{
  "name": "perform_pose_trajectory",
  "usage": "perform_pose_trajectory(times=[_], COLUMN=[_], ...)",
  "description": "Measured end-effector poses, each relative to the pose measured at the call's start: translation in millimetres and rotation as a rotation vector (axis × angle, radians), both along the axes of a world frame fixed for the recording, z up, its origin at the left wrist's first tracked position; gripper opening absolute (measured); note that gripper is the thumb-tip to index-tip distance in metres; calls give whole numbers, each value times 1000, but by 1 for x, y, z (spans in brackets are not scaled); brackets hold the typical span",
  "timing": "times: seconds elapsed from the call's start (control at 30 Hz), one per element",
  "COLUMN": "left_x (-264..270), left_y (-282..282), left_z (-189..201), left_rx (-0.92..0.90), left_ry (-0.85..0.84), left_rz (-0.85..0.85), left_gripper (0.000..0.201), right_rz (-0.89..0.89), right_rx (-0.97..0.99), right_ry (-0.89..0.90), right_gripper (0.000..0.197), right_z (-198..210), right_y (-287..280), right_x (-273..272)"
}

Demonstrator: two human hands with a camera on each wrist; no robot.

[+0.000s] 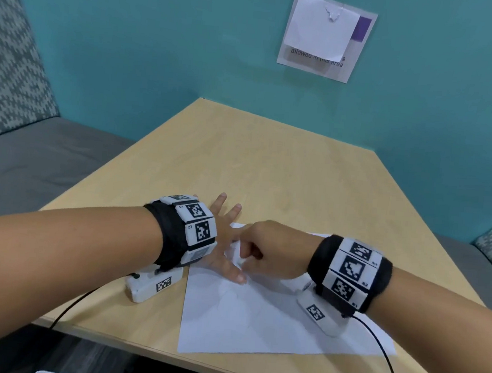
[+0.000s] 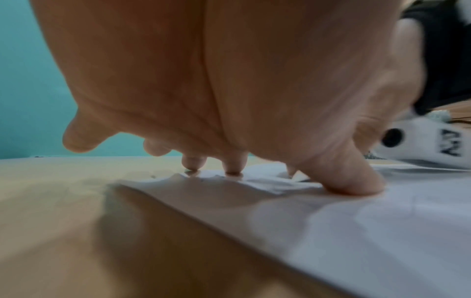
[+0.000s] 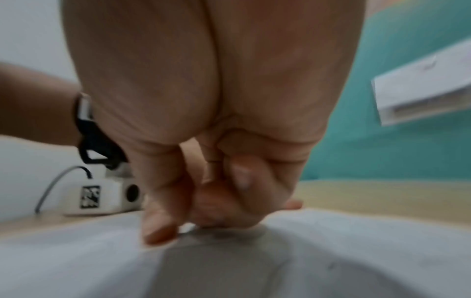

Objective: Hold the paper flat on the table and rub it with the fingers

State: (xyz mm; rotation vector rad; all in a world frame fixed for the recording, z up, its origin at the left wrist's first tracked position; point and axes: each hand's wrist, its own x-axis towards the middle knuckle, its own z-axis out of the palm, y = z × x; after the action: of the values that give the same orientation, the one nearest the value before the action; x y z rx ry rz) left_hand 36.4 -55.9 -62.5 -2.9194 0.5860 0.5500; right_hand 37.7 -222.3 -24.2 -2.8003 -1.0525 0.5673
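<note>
White sheet of paper (image 1: 272, 316) flat on the pale wooden table (image 1: 270, 170), near corner close to the front table edge, far part creased and lifted between the hands. Wide bare wood beyond, up to the teal wall (image 1: 162, 45) with its laminated notice (image 1: 326, 38); grey cushioned bench (image 1: 42, 156) off to the left.

From the head view: left hand (image 1: 222, 243) spread, fingers straight, pressing down on the sheet's left far edge. Right hand (image 1: 271, 254) curled, fingers bent inward, pinching the raised fold of paper just beside the left thumb.

From the left wrist view: left hand (image 2: 229, 90) arched above the table, fingertips (image 2: 233, 163) planted on the crumpled paper edge, thumb flat on the sheet, little finger lifted clear. Paper edge running diagonally over bare wood.

From the right wrist view: right hand (image 3: 203, 141) closed, thumb and bent fingers (image 3: 163, 221) meeting at the paper surface; exact pinch blurred. White wrist camera box (image 3: 102, 197) resting beyond on the table.
</note>
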Motion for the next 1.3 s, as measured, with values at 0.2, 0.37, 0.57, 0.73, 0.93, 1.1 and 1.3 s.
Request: perform_pose_trajectory(times=[0.2, 0.37, 0.57, 0.73, 0.93, 1.1, 1.3], left_x=[0, 0, -21, -33, -33, -33, -36], left_y=[-1, -1, 5, 30, 28, 29, 29], left_z=[-3, -4, 19, 16, 14, 13, 17], left_rx=[33, -7, 46, 67, 67, 29, -58], left_ry=[-36, -45, 57, 111, 96, 99, 110], left_rz=[5, 17, -3, -7, -16, -10, -13], left_gripper=[111, 110, 113, 115, 118, 116, 95], right_rz=[-81, -39, -59, -47, 46, 51, 139], right_rx=[12, 41, 39, 28, 9, 33, 53], right_ry=[-69, -42, -82, -103, -52, -70, 25], right_gripper=[14, 13, 4, 14, 12, 12, 13], right_z=[5, 0, -3, -1, 1, 5, -1], right_y=[-7, -2, -5, -3, 8, 20, 30], right_x=[13, 1, 6, 2, -21, -16, -26])
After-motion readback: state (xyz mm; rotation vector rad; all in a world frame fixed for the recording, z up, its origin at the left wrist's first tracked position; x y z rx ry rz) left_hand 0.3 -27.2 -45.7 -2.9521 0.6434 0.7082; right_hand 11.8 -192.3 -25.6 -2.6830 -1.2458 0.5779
